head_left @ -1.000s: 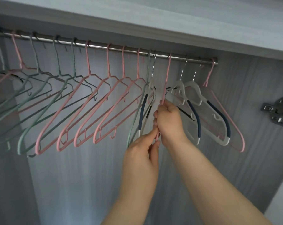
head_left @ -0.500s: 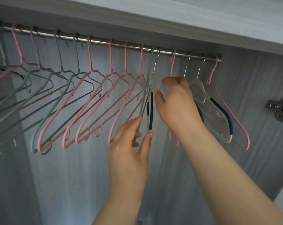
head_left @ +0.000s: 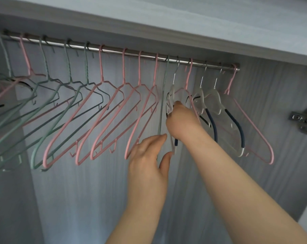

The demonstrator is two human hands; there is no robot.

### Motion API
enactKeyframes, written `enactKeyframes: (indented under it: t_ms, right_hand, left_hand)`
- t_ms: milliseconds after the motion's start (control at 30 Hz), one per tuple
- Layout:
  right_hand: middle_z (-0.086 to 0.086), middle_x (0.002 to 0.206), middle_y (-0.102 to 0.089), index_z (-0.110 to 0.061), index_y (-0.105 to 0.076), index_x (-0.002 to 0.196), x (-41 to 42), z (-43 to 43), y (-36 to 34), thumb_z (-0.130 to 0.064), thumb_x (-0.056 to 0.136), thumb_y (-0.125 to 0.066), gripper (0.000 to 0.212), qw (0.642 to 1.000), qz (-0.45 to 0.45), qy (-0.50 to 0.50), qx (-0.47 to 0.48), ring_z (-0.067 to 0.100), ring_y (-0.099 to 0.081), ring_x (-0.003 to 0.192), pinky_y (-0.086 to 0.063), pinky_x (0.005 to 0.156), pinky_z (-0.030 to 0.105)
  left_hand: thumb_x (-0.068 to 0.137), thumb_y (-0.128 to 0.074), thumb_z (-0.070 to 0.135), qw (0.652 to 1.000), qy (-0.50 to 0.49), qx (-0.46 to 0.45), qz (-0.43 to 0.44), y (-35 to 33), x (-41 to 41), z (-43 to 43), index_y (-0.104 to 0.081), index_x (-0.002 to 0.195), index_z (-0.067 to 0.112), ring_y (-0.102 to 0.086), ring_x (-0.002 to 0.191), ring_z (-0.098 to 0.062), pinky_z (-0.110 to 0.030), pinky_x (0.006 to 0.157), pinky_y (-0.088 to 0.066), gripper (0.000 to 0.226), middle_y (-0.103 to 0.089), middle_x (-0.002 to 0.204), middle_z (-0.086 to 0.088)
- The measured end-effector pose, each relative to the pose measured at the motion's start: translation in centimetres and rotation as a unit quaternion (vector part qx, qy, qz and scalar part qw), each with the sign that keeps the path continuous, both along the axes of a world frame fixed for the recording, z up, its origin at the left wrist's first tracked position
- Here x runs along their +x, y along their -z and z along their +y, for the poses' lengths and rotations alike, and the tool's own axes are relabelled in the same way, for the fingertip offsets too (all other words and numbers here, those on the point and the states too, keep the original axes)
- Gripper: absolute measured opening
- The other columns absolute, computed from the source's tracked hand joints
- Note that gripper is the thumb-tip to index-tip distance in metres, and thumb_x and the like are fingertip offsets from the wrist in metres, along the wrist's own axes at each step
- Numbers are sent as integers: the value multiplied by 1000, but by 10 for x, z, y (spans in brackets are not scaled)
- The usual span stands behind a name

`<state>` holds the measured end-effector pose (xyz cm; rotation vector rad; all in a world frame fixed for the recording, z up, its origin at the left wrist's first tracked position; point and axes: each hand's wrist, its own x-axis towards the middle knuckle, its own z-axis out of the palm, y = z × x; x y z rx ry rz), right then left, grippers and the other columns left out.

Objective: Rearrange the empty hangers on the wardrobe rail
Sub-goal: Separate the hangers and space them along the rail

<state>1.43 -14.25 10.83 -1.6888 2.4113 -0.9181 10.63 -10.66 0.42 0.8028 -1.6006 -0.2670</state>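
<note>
A metal rail [head_left: 210,65] carries green hangers [head_left: 48,106] at the left and pink hangers [head_left: 114,111] in the middle. Right of them hang an edge-on green hanger [head_left: 162,103], a white hanger with navy pads [head_left: 172,93], a pink hanger [head_left: 189,76], two more white padded hangers [head_left: 218,101] and a last pink hanger [head_left: 255,131]. My right hand [head_left: 182,122] grips the edge-on white hanger at its shoulder. My left hand [head_left: 149,155] is below it with straight fingers, its forefinger tip touching the green hanger's lower end.
The wardrobe's top panel [head_left: 166,23] runs just above the rail. The rail ends at the right side wall, where a metal door hinge [head_left: 304,120] sticks out. The grey back wall [head_left: 78,191] lies behind the hangers.
My right hand has come down from the hanger necks and closed on the white hanger's shoulder. My left hand has let go and spread its fingers by the green hanger.
</note>
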Motion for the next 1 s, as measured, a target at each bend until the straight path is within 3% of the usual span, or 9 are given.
enactKeyframes:
  t_ms: [100, 200, 300, 433, 600, 700, 867, 1000]
  right_hand:
    - [19, 121, -56, -1, -33, 134, -4, 0, 4, -3, 94, -33, 40, 1000, 2, -1, -31, 31, -56, 98, -34, 52, 26]
    - [19, 117, -57, 1, -36, 130, -5, 0, 5, -3, 93, -32, 37, 999, 7, -4, -43, 25, -48, 83, -29, 47, 24]
    - [13, 103, -59, 0, -37, 129, -5, 5, 5, -16, 98, -32, 35, 999, 23, -4, -39, 22, -48, 75, -27, 47, 24]
    - [13, 128, -52, -5, -37, 130, 3, 18, 5, -38, 98, -30, 46, 990, 127, 39, -41, 33, -53, 112, -35, 71, 31]
    - [15, 128, -47, -10, -44, 131, 23, 29, 2, -25, 94, -44, 40, 962, 233, 5, -139, 32, -44, 118, -40, 89, 33]
    - [14, 119, -53, -9, -50, 123, 36, 27, 6, -21, 92, -47, 34, 962, 241, 3, -128, 30, -48, 112, -39, 77, 29]
    - [14, 115, -56, -5, -50, 115, 47, 19, 16, -13, 88, -50, 28, 959, 269, 49, -69, 31, -52, 108, -31, 68, 29]
    - [13, 119, -52, -7, -50, 120, 51, 22, 21, -8, 88, -47, 32, 956, 263, 40, -125, 30, -50, 110, -40, 75, 31]
  left_hand:
    - [79, -65, 7, 1000, 2, -8, -1, 3, 2, -3, -58, 118, 21, -56, 101, -12, -25, 89, -47, 42, -59, 117, 8]
    - [81, -60, 8, 1000, 2, -7, 2, 5, 3, -4, -57, 120, 21, -48, 107, -1, -10, 96, -33, 41, -52, 115, 16]
    - [80, -51, 17, 1000, 10, -4, -1, 6, 4, -1, -54, 123, 25, -48, 114, -4, -18, 103, -34, 43, -47, 116, 21]
    - [81, -53, 19, 999, 25, -22, 6, 7, 13, 6, -50, 124, 28, -46, 116, 0, -4, 101, -25, 44, -49, 123, 19]
    - [82, -49, 25, 996, 16, -79, 28, 2, 35, 13, -56, 117, 24, -49, 109, 1, -9, 98, -34, 36, -58, 118, 10]
    - [81, -50, 24, 993, -32, -104, 40, 0, 53, 8, -54, 116, 24, -46, 109, -2, -8, 98, -30, 35, -54, 114, 13]
    - [87, -55, 29, 999, -10, 30, -10, -7, 69, -3, -45, 129, 26, -51, 114, -14, -24, 96, -39, 43, -55, 124, 6]
    - [86, -55, 25, 999, 0, 49, -24, -8, 71, 0, -49, 126, 22, -55, 110, -16, -32, 95, -44, 40, -59, 121, 3]
